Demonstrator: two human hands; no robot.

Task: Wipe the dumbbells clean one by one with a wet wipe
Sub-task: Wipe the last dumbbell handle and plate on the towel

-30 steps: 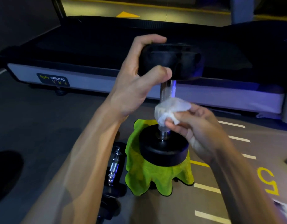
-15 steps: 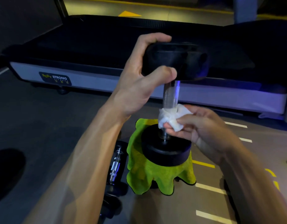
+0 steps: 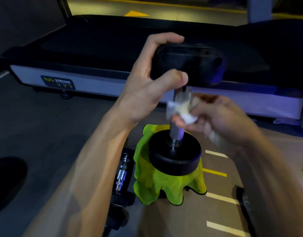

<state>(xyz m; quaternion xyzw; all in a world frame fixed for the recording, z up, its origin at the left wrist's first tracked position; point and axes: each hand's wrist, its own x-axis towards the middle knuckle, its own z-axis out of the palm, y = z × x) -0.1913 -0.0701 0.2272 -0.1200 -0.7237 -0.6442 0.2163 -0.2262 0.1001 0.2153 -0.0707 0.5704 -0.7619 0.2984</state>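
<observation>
Gym floor, dim, w/ purple-blue lighting. Evidence: treadmill across the back, long black belt deck, pale side rail w/ badge reading "BODY STRONG". Floor dark grey rubber-type on left, tan section on right w/ white and yellow painted lines, like a marked training lane. Yellow arrow painted on floor beyond treadmill. Free weights about: black dumbbell standing on end on green cloth, second dumbbell w/ chrome handle lying on floor just beside it.

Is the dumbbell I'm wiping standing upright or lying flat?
Upright: the dumbbell stands on end on the green cloth, left hand gripping its top head.
</observation>
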